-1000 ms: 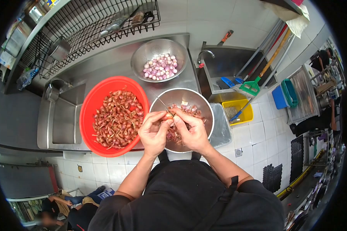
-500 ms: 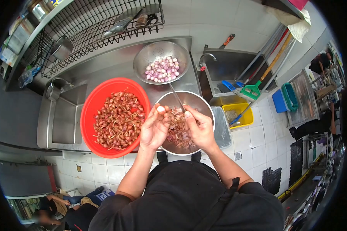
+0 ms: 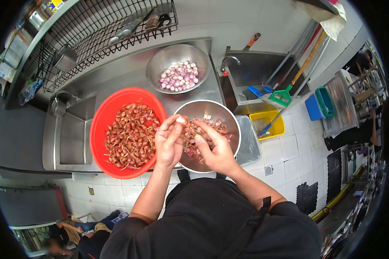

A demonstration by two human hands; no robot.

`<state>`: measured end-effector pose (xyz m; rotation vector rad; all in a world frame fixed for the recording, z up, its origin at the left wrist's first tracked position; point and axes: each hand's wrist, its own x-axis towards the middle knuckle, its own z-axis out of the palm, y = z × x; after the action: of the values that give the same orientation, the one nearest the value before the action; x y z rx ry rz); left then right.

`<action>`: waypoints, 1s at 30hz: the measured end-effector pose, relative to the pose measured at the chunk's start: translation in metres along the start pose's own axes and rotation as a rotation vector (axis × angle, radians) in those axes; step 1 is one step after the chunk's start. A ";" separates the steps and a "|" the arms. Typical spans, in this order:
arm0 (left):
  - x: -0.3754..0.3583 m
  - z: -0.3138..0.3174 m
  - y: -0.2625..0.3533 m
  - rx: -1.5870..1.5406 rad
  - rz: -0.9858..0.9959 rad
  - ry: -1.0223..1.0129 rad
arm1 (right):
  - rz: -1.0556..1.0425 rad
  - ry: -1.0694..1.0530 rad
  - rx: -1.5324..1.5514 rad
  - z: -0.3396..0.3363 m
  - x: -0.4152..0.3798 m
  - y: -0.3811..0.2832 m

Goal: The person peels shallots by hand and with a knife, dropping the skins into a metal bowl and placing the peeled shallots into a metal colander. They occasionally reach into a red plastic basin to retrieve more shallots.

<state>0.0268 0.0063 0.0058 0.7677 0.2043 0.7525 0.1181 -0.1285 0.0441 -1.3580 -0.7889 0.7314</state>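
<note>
My left hand (image 3: 168, 140) pinches a peeled shallot (image 3: 181, 119) at its fingertips, above the near rim of a steel bowl (image 3: 222, 113) that holds peelings. My right hand (image 3: 214, 149) is curled over that bowl, its fingers close to the shallot. It grips a small knife whose blade is hidden behind the fingers. A red basin (image 3: 100, 118) full of unpeeled shallots sits just left of my left hand. Farther back stands a steel colander (image 3: 160, 64) of peeled shallots (image 3: 179, 77).
A sink (image 3: 71, 136) lies left of the red basin, and a second sink with a tap (image 3: 229, 60) is at the back right. A wire rack (image 3: 95, 30) hangs above the steel counter. A yellow bin (image 3: 273, 125), brooms and a dustpan (image 3: 283, 96) stand right. People work nearby.
My left hand has kept the shallot raised at its fingertips. My right hand has dropped and turned, so the knife blade that pointed up half a second ago no longer shows.
</note>
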 end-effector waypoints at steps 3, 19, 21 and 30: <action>-0.001 0.006 -0.002 0.072 0.078 0.022 | -0.169 0.067 -0.054 0.009 0.007 0.009; -0.017 0.021 -0.003 0.090 0.140 0.065 | -0.475 0.071 -0.363 0.001 0.007 -0.006; -0.017 0.021 -0.003 0.091 0.176 0.052 | -0.429 0.045 -0.370 -0.001 0.006 -0.008; -0.013 0.010 0.006 -0.010 0.008 -0.068 | 0.004 -0.088 0.120 -0.014 0.008 -0.012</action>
<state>0.0181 -0.0055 0.0164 0.7836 0.1357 0.7332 0.1344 -0.1302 0.0564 -1.2269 -0.7993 0.8333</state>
